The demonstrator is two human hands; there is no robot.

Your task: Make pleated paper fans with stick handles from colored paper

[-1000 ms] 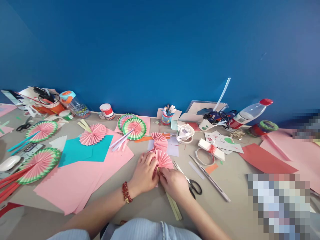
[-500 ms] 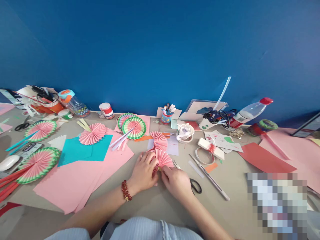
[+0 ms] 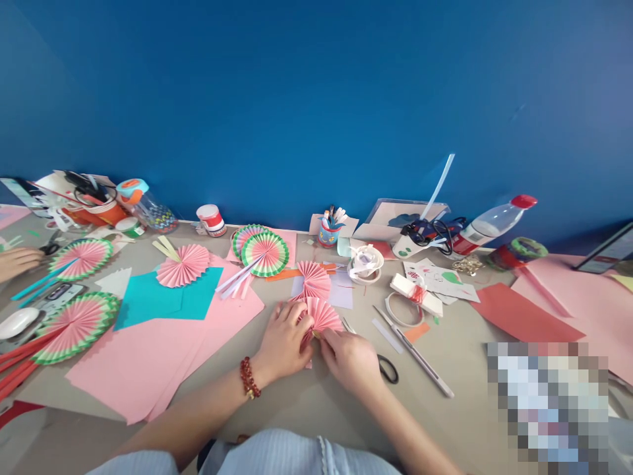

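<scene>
A pink pleated paper fan [image 3: 324,315] lies on the table in front of me. My left hand [image 3: 284,343], with a red bead bracelet on the wrist, presses on the fan's left side with curled fingers. My right hand [image 3: 349,359] pinches the fan's lower point, where the folds meet. A second pink fan [image 3: 314,280] lies just behind it. Black-handled scissors [image 3: 386,366] sit partly under my right hand.
Large pink sheets [image 3: 158,356] and a teal sheet [image 3: 163,297] lie to the left, with several pink-and-green fans [image 3: 264,254] around. A craft knife [image 3: 415,353], tape roll [image 3: 403,310], bottle [image 3: 487,227] and red paper [image 3: 524,316] lie right. Another person's hand [image 3: 17,260] shows at far left.
My right hand has slid slightly up and over the yellow strips, which no longer show. Another person's hand has come in at the far left edge.
</scene>
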